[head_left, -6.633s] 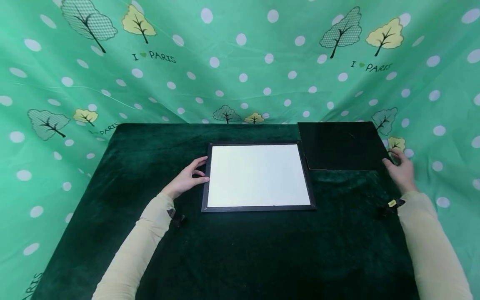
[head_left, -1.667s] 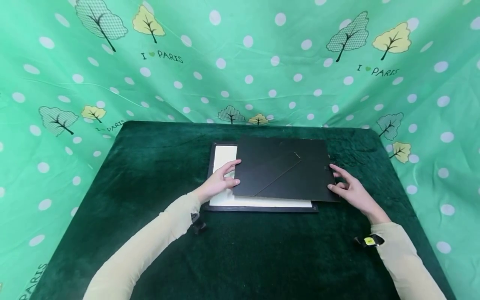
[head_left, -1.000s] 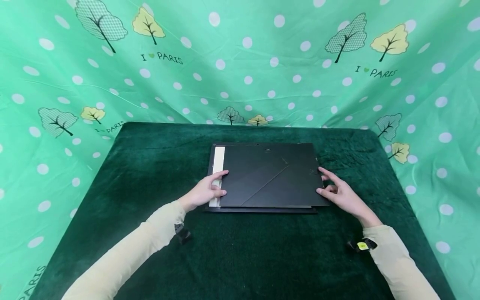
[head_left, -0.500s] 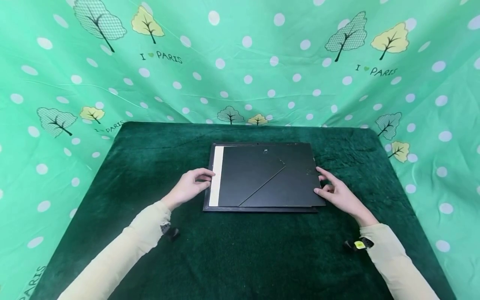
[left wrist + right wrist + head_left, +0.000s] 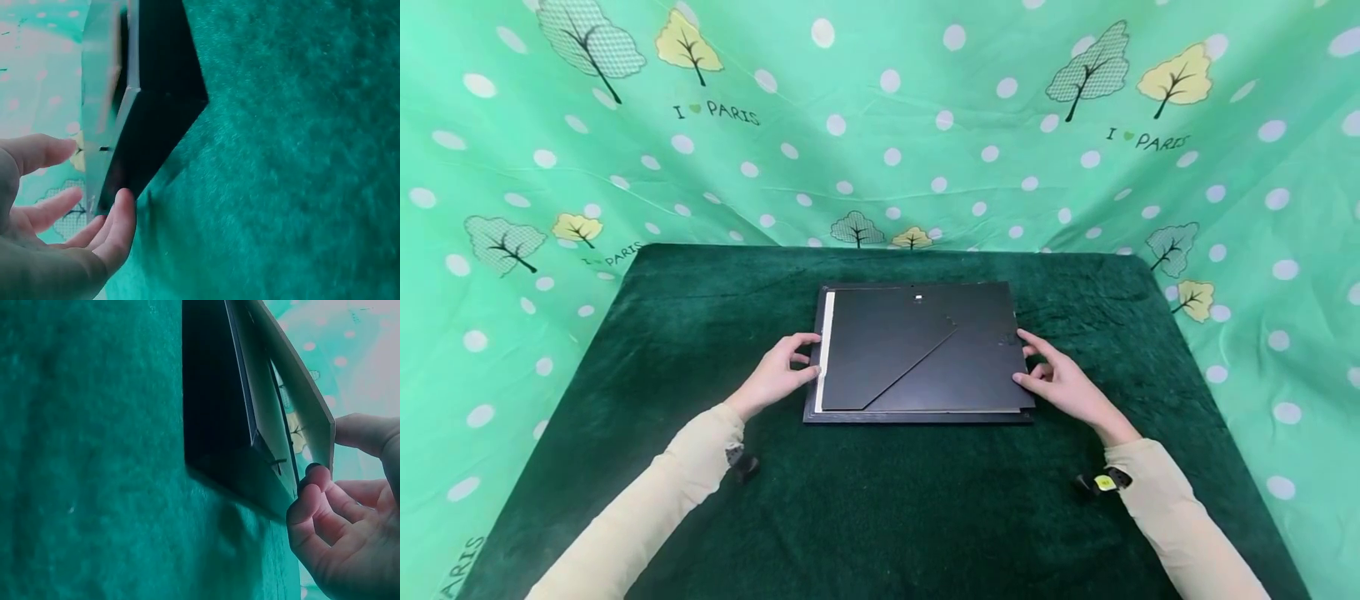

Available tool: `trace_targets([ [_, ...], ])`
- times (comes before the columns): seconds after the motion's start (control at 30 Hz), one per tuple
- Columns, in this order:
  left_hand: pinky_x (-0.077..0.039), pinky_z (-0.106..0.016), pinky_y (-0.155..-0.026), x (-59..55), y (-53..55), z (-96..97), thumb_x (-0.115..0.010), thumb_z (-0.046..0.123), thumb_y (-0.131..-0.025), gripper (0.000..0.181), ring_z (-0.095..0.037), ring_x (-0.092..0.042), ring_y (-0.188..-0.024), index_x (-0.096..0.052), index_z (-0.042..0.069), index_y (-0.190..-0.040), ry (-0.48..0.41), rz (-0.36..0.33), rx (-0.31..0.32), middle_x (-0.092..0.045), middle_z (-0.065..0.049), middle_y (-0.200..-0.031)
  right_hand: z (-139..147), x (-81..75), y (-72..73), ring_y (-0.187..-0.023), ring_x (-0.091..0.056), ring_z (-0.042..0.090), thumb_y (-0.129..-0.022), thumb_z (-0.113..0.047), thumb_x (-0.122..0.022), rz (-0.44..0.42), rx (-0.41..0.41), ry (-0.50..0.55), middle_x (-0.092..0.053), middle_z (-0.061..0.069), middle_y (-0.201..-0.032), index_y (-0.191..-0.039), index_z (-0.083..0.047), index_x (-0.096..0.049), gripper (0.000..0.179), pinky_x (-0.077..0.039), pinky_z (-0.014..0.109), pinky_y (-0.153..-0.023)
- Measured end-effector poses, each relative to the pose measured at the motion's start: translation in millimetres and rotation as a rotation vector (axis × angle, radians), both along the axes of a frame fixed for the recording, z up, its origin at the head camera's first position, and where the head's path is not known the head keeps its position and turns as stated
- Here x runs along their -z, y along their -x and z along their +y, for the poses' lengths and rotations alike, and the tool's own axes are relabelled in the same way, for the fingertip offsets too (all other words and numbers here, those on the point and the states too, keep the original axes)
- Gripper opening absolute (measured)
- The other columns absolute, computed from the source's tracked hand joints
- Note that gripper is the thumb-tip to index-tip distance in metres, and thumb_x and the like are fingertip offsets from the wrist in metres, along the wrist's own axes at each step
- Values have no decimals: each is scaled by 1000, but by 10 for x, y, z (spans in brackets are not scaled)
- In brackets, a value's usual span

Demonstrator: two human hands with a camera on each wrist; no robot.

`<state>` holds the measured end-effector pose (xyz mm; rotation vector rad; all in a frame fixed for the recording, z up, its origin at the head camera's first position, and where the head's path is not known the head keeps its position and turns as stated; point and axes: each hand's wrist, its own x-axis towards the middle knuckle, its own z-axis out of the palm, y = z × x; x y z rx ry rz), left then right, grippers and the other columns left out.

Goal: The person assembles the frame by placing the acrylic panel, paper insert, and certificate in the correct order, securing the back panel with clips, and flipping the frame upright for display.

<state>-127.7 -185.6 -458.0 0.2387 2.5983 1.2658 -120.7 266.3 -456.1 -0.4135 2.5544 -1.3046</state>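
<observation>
A black picture frame (image 5: 917, 417) lies flat on the table, back side up. Over it rests a black backboard (image 5: 925, 358) with a diagonal stand flap, shifted slightly right. A white strip (image 5: 824, 354) inside the frame shows along its left. My left hand (image 5: 775, 372) touches the frame's left side; in the left wrist view its fingertips (image 5: 125, 203) lie against the outer wall, with the thumb spread away. My right hand (image 5: 1063, 382) pinches the backboard's right edge. In the right wrist view that backboard (image 5: 303, 381) is tilted, its right end raised above the frame (image 5: 215, 394).
A dark green velvety cloth (image 5: 887, 508) covers the table around the frame. Behind and at both sides hangs a green curtain (image 5: 880, 108) with white dots and printed trees. A small black wrist camera (image 5: 1097, 483) sits beneath the right sleeve, another under the left.
The backboard has come from the table's right side onto the frame and slid left, narrowing the white strip. My left hand let go of the backboard and moved to the frame's left side.
</observation>
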Motion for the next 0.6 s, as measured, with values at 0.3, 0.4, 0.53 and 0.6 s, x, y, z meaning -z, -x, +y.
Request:
trace_targets([
  [0.3, -53, -44, -80, 65, 27, 55, -70, 6, -86, 53, -36, -53, -103, -52, 0, -135, 37, 68, 68, -38, -27, -135, -91, 1, 21, -70, -57, 24, -94, -10, -64, -19, -21, 23, -44, 22, -125, -153, -5, -25, 71, -44, 29, -57],
  [0.4, -53, -44, -80, 73, 14, 56, -71, 6, -86, 49, -36, -53, -103, -55, -2, -132, 58, 80, 76, -37, -28, -136, -94, 3, 44, -69, -57, 23, -94, -10, -64, -15, -32, 6, -45, 21, -124, -152, -4, -25, 71, -44, 29, -58],
  [0.53, -53, -43, -79, 83, 8, 50, -72, 6, -85, 50, -35, -54, -102, -56, -1, -132, 71, 97, 87, -38, -28, -136, -84, 12, 65, -69, -58, 18, -94, -11, -65, 8, -56, -69, -48, 23, -124, -151, -2, -28, 69, -46, 30, -61],
  [0.6, -53, -42, -78, 87, 11, 45, -73, 6, -84, 51, -35, -54, -101, -56, -1, -132, 77, 106, 99, -38, -28, -136, -78, 9, 65, -71, -59, 15, -93, -11, -66, 35, -65, -114, -51, 24, -126, -150, -2, -31, 67, -49, 30, -62],
])
